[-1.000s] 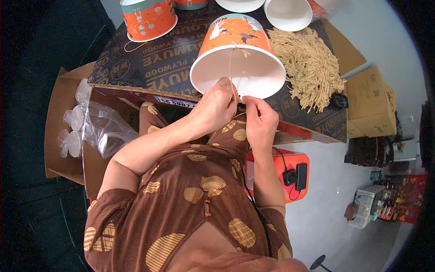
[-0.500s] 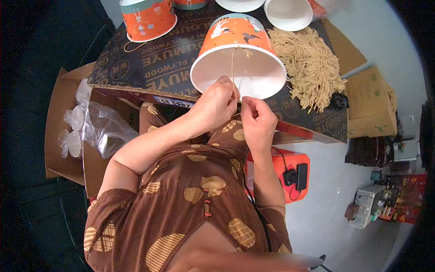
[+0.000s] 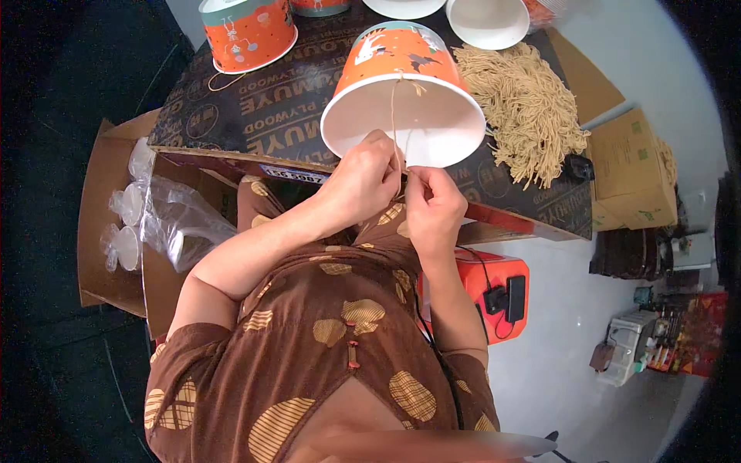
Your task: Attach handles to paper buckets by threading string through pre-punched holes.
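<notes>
An orange paper bucket [image 3: 397, 65] with white and dark printed figures lies tipped over at the table's near edge, its white mouth facing me. A tan cord [image 3: 394, 112] is knotted at the upper rim and runs down across the mouth. At the lower rim, my left hand [image 3: 363, 177] has its fingers closed on this cord. Beside it my right hand [image 3: 434, 204] pinches the cord with thumb and forefinger, close to the rim. The cord's end between the fingertips is mostly hidden.
A heap of tan cords [image 3: 525, 112] lies right of the bucket on the dark plywood table [image 3: 297, 89]. Another orange bucket [image 3: 248, 38] with a cord handle stands far left, near white tubs [image 3: 488, 21]. An open carton [image 3: 116, 285] holds plastic-wrapped items. Below right is a red stool [image 3: 471, 285].
The bucket and both hands have shifted very slightly left in the view. Both hands keep their pinch on the cord at the lower rim.
</notes>
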### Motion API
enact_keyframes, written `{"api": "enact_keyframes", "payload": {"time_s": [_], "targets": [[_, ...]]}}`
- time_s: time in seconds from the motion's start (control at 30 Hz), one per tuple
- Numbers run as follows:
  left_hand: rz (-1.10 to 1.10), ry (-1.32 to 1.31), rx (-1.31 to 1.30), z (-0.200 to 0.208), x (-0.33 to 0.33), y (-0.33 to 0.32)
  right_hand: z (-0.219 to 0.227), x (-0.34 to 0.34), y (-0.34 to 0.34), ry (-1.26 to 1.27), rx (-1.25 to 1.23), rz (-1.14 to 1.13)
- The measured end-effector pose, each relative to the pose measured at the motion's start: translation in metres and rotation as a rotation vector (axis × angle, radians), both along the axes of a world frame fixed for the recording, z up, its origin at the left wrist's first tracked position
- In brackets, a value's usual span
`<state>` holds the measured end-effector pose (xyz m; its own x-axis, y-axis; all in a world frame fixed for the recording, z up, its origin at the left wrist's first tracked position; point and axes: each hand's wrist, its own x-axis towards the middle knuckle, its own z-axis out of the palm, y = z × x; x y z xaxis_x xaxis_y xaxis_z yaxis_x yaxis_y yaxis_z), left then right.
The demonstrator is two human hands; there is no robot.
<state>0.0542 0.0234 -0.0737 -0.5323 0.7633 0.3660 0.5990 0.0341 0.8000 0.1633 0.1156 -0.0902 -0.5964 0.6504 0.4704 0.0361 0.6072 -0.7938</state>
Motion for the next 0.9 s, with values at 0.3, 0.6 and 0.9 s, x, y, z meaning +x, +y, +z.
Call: {"api": "enact_keyframes", "payload": {"time_s": [0.3, 0.6, 0.9], "targets": [[-0.020, 0.073, 0.008, 0.001, 0.002, -0.001, 0.002, 0.000, 0.005, -0.049, -0.111, 0.022], [-0.022, 0.099, 0.002, -0.003, 0.004, -0.001, 0.001, -0.002, 0.003, -0.017, -0.139, 0.026], [0.001, 0.071, -0.008, 0.004, -0.001, 0.003, 0.002, 0.003, 0.003, -0.007, 0.054, -0.007]]}}
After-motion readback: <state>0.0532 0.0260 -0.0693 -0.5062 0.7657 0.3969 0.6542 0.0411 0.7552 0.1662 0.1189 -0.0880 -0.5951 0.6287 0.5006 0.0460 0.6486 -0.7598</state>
